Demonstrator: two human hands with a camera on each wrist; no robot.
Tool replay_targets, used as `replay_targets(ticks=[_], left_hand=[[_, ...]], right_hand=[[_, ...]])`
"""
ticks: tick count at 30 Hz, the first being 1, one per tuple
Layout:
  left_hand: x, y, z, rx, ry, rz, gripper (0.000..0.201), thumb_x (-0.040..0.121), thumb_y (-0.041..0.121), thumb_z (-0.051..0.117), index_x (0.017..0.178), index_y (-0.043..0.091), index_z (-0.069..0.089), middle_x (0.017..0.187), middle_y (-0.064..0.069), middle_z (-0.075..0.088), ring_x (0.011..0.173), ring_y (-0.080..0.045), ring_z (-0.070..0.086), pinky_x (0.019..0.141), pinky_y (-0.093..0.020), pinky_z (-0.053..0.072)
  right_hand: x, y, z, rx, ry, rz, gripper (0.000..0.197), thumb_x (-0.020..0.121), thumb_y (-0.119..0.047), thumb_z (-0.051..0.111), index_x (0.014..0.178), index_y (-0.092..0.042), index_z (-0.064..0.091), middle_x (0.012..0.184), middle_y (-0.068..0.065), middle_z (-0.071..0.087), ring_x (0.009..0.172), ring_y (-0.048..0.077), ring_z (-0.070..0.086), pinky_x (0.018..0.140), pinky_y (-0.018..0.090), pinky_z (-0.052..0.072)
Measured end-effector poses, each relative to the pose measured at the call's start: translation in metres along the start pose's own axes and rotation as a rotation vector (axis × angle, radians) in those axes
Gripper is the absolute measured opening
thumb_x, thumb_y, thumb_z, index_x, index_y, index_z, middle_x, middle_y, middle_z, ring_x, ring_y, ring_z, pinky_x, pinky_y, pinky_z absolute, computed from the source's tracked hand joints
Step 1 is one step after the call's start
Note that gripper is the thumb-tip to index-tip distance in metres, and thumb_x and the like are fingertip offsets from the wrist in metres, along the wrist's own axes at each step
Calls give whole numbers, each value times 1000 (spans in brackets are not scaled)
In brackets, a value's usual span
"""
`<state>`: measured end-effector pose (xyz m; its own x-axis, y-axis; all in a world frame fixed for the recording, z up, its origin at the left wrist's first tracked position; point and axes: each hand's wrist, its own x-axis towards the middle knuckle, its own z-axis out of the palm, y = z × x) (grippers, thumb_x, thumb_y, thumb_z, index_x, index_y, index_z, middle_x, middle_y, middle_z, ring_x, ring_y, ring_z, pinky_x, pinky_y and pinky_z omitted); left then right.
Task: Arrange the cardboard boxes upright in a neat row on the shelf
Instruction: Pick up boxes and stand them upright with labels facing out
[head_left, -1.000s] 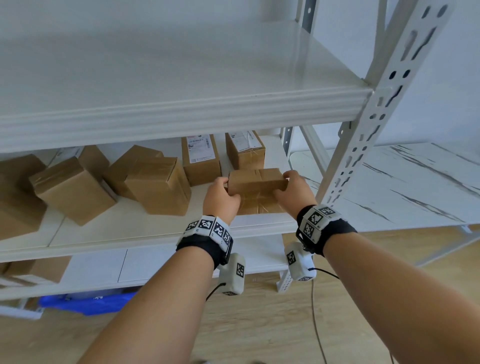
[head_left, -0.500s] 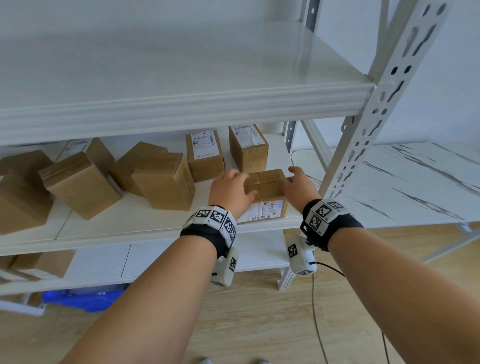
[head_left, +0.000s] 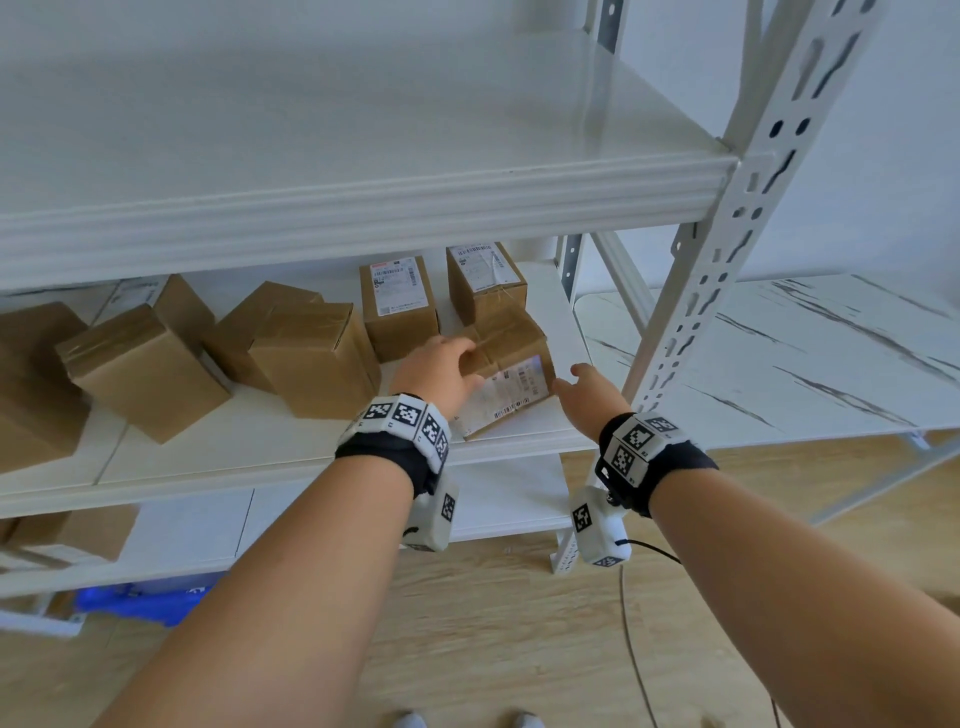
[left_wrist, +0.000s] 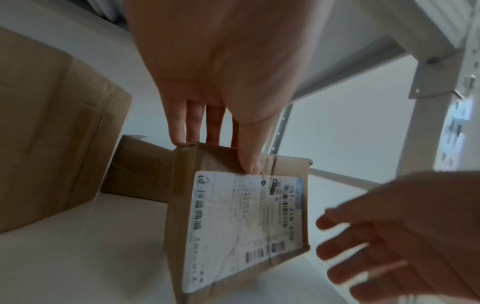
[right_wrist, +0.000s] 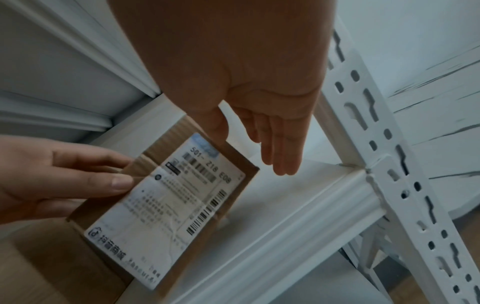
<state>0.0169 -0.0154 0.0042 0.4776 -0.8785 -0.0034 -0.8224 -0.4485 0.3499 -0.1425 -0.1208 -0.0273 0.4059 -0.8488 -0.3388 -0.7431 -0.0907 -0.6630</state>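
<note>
The small brown cardboard box with a white shipping label (head_left: 506, 382) stands at the white metal shelf's (head_left: 291, 441) front right edge, label facing outward. Pale wood floor (head_left: 493, 639) lies below. The left hand (head_left: 441, 366) grips its top corner; the right hand (head_left: 589, 395) hovers beside it, fingers straight.

The shipping label (left_wrist: 244, 230) on the cardboard box (head_left: 511, 371) is too blurred to read. The left hand (head_left: 441, 371) hides the box's left end. At the head view's left edge a brown box (head_left: 31, 384) is cut off.
</note>
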Motion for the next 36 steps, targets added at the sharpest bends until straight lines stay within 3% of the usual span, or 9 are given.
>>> replay_targets(ticks=[2, 7, 12, 14, 18, 21, 26, 30, 36], left_hand=[[1, -7, -6, -39, -26, -42, 49, 90, 38, 62, 136, 25, 48, 133, -1, 53, 116, -22, 56, 95, -35, 47], [0, -24, -12, -98, -68, -103, 64, 92, 37, 60, 148, 27, 31, 141, -6, 46, 123, -26, 53, 100, -39, 47], [-2, -25, -10, -152, -100, -122, 65, 92, 27, 59, 149, 30, 28, 133, -11, 50, 117, -31, 56, 100, -42, 47], [-3, -20, -7, -193, -95, -128, 63, 90, 25, 61, 146, 27, 33, 133, -10, 53, 119, -30, 56, 101, -45, 47], [-4, -1, 1, -353, -129, -147, 57, 89, 15, 62, 141, 19, 39, 136, -5, 55, 123, -25, 54, 102, -40, 46], [-2, 15, 4, -503, -185, -195, 63, 89, 10, 63, 145, 17, 34, 140, -5, 52, 128, -23, 50, 101, -33, 42], [-4, 36, 5, -755, -55, -288, 69, 89, 41, 62, 148, 22, 33, 143, 1, 48, 126, -21, 51, 101, -34, 42], [-5, 43, 6, -636, 41, -242, 57, 99, 39, 45, 151, 25, 28, 154, 0, 36, 139, -23, 39, 109, -36, 35], [-9, 54, 17, -474, 30, -110, 44, 103, 32, 39, 146, 23, 41, 150, -2, 44, 135, -21, 43, 106, -30, 36]], right_hand=[[0, -3, 6, 11, -27, -16, 51, 97, -27, 40, 144, -9, 33, 131, 12, 55, 113, 27, 56, 87, 33, 43], [5, -17, 19, 176, -2, -54, 51, 92, -20, 50, 140, -15, 34, 95, 1, 64, 82, 18, 58, 56, 24, 41], [8, -29, 17, 366, 50, -129, 44, 87, -12, 56, 126, -16, 36, 90, 3, 68, 85, 22, 68, 80, 41, 58], [6, -31, 13, 353, 74, -189, 46, 87, -12, 58, 126, -18, 35, 93, 1, 65, 85, 23, 68, 77, 41, 58], [-1, -28, 1, 225, 164, -301, 58, 87, -14, 59, 137, -23, 31, 106, -1, 57, 86, 17, 59, 60, 21, 47], [-4, -20, -6, 150, 211, -339, 56, 87, -11, 55, 136, -23, 31, 110, 2, 57, 85, 17, 59, 62, 24, 48], [-10, -8, -15, 88, 224, -292, 50, 90, -14, 53, 135, -17, 31, 122, 6, 56, 92, 20, 62, 73, 31, 52], [-15, -3, -20, 41, 220, -290, 46, 92, -20, 52, 135, -18, 37, 125, 5, 57, 103, 19, 60, 81, 31, 51], [-29, 8, -24, -67, 285, -207, 22, 95, -21, 46, 116, -13, 47, 97, 5, 64, 76, 21, 58, 62, 29, 43]])
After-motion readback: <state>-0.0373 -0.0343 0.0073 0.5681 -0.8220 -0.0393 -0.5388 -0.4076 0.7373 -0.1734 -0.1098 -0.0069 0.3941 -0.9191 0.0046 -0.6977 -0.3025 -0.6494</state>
